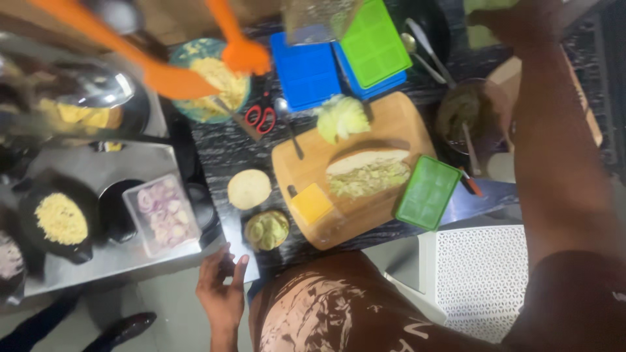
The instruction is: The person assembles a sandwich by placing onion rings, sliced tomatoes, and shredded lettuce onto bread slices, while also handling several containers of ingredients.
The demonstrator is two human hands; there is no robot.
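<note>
My left hand (222, 290) hovers with fingers apart by the near edge of the dark counter, just below a small bowl of cucumber slices (266, 229) and a round flat bread (249, 189). My right arm reaches up to the top right, where my right hand (521, 23) sits against a pale green thing (481, 36); the grip is blurred. Between the arms lies a wooden board (398, 120) with an open bread roll full of pale shredded filling (368, 173), a yellow cheese slice (312, 203) and a heap of shredded cabbage (342, 117).
A green lid (427, 192) overlaps the board's right edge. Blue boxes (306, 72), red scissors (261, 117) and a glass bowl of dark sauce (469, 114) stand behind. Left: sliced onions in a clear tub (163, 214), blurred orange utensils (163, 75). White perforated seat (482, 274).
</note>
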